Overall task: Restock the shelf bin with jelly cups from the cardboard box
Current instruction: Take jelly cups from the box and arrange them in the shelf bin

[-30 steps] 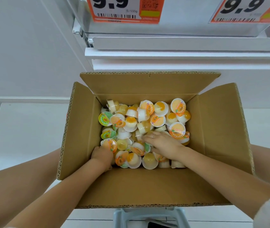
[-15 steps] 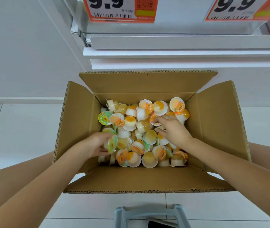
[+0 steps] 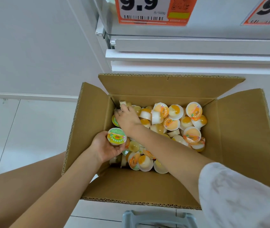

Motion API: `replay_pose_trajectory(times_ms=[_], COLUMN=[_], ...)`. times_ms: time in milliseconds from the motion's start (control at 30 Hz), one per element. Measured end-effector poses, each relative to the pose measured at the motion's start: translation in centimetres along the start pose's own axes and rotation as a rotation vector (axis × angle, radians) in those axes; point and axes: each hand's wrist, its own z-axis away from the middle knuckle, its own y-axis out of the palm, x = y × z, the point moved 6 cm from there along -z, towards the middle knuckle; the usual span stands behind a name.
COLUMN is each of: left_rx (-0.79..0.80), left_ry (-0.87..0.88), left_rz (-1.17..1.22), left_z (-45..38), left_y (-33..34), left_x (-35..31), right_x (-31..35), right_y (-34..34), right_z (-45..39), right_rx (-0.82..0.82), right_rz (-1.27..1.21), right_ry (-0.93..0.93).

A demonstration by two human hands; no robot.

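My left hand (image 3: 105, 149) now grasping green-lidded jelly cup (image 3: 116, 137); right hand (image 3: 127, 118) crossed to cardboard box (image 3: 91, 129) far-left corner, fingers curling on another; gathering underway, bin unfilled.

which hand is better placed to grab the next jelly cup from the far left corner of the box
Right. The right hand already reaches into that corner of the cardboard box, fingers on cups, while the left hand holds a green-lidded cup.

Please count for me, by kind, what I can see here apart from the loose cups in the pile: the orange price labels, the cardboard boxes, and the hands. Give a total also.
Orange price labels: 2 (one, one cut off at the right edge)
Cardboard box: 1
Hands: 2 (left hand, holding a green-lidded jelly cup; right hand)
Total: 5
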Motion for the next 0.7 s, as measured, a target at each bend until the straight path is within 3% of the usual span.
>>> replay_pose_trajectory(times_ms=[133, 267, 367, 533, 600, 700], left_rx=[0.017, 0.066, 0.099, 0.214, 0.254, 0.338], left_ry=[0.0, 0.031, 0.083, 0.14, 0.191, 0.286], left_rz=[-0.003, 0.044, 0.081, -0.059, -0.14, -0.189], left_z=[-0.1, 0.7, 1.8, 6.2, 8.8, 13.2], left_y=[-0.1, 0.6, 1.9, 5.6, 6.8, 9.2], left_x=[0.0, -0.4, -0.8, -1.6, -2.2, -3.2], right_x=[-0.2, -2.2, -5.0, -11.1, -13.0, -14.2], right_y=[0.0, -1.1, -2.2, -5.7, -8.5, -14.2], right_z=[0.2, 2.3, 5.1, 9.8, 11.9, 15.0], right_rx=[-0.076, -0.158, -0.251, -0.155, -0.181, -0.248], right_rz=[-0.11, -0.753, -1.087, -1.328, -1.551, -1.764], right_ry=[0.008, 0.014, 0.205, 0.528, 0.513, 0.332])
